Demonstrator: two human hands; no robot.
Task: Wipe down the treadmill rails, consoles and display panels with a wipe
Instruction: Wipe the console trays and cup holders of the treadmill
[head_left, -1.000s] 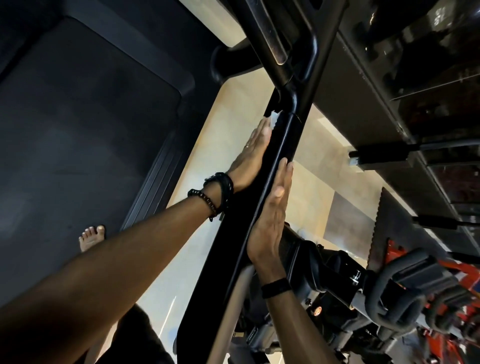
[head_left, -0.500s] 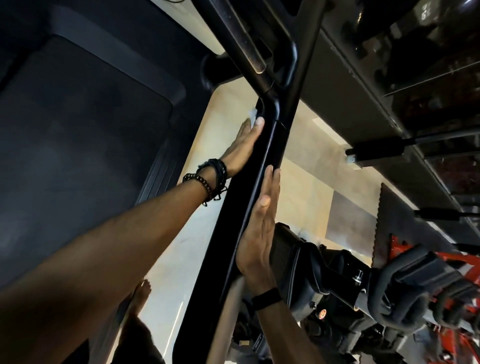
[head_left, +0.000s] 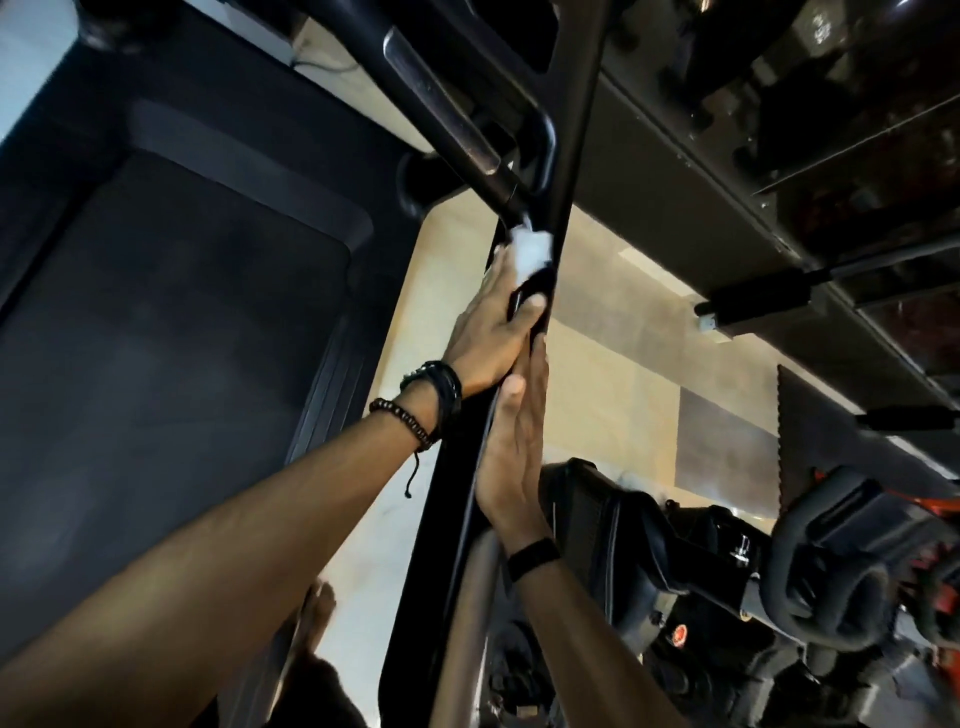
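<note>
A black treadmill side rail (head_left: 447, 519) runs up the middle of the view to a curved handlebar (head_left: 441, 109). My left hand (head_left: 488, 332) lies on the rail's left side, its thumb hooked over the rail's front edge. It holds a bunched white wipe (head_left: 531, 250) against the rail at its fingertips, just below the handlebar joint. My right hand (head_left: 514, 452) presses flat against the rail's right side lower down, fingers straight, and touches the heel of my left hand.
The dark treadmill belt (head_left: 171, 338) fills the left. Beige floor (head_left: 613, 374) shows on both sides of the rail. The glossy console underside (head_left: 779, 156) spans the upper right. Black and red gym machines (head_left: 831, 571) crowd the lower right. My bare foot (head_left: 317, 613) stands below.
My left hand slid further up the rail with the wipe and its thumb now wraps over the edge. My right hand followed upward along the right side.
</note>
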